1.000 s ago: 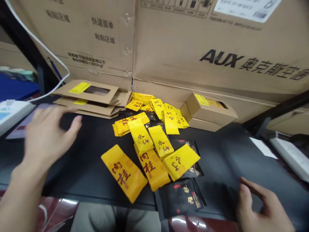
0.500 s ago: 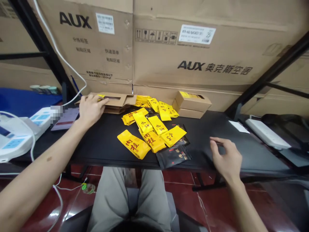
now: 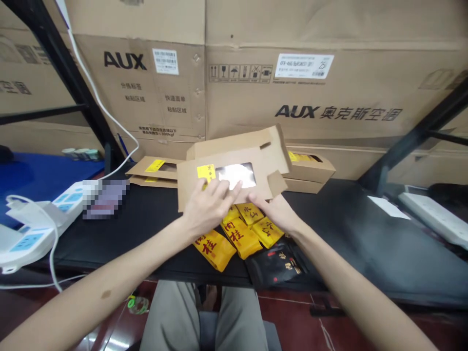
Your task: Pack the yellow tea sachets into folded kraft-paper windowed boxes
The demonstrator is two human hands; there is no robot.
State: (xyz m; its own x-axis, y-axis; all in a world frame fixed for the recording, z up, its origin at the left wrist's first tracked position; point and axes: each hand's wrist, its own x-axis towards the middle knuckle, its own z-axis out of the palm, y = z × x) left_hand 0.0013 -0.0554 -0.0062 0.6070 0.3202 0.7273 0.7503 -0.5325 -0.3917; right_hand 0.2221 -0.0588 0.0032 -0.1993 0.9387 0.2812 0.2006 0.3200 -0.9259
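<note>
A brown cardboard gift box (image 3: 234, 158), partly folded, with a yellow label and a clear window, is held up in front of me. My left hand (image 3: 209, 204) lies across its lower front, fingers over the face near the window; its thumb is hidden. At the lower right corner my right hand (image 3: 276, 210) grips the box, thumb in front and fingers behind. Under both hands lie yellow packets (image 3: 239, 237) with red characters and a black packet (image 3: 274, 263) near the table's front edge. The box covers the packets farther back.
More flattened boxes (image 3: 157, 170) lie at the back left of the black table (image 3: 146, 229). Behind the held box, at right, sit stacked closed boxes (image 3: 310, 173). White power strips (image 3: 69, 200) (image 3: 435, 214) stand at both sides. Large AUX cartons (image 3: 241, 102) wall off the back.
My left hand has brought one flat box from the back left stack to the middle, over the packets. My right hand has come in from the right and taken its corner.
</note>
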